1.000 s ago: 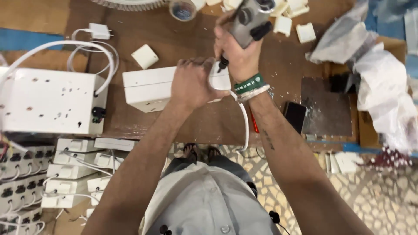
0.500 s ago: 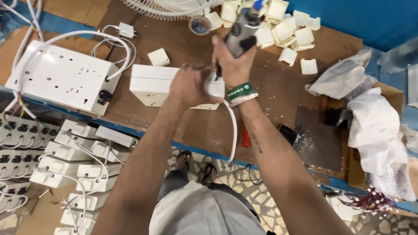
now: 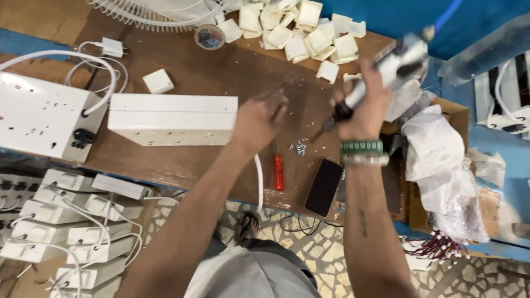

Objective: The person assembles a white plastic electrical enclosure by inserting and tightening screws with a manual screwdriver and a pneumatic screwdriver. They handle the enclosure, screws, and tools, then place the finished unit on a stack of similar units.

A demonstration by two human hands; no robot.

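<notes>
Below my elbows, off the near edge of the workbench (image 3: 182,165), stacked white socket boxes (image 3: 61,221) with looped white cords lie down at my left. On the bench edge near me lie a red-handled screwdriver (image 3: 279,171) and a dark phone (image 3: 324,186), side by side, with a white cable (image 3: 259,182) dropping over the edge just left of the screwdriver. A few small screws (image 3: 301,147) are scattered just above them.

My left hand (image 3: 258,118) is loosely curled, fingers bent, gripping nothing, and sits just off the right end of the long white extension box (image 3: 174,118), which lies flat on the brown top. Whether my fingertips touch its end I cannot tell. My right hand (image 3: 364,107) is closed around a grey powered screwdriver (image 3: 386,72), held tilted with its dark bit pointing down-left toward the bench, well apart from the box. A green band and a bracelet sit on that wrist.

Left of the box stands a larger white socket board (image 3: 38,116) with a cord looping off it, and a small white cap (image 3: 158,81) lies just behind the box. At my right, crumpled white plastic bags (image 3: 436,149) spill over a cardboard carton (image 3: 486,198). Farther back sit a small round tub (image 3: 210,36), a heap of white plastic covers (image 3: 298,30), and a white fan grille (image 3: 149,11).
</notes>
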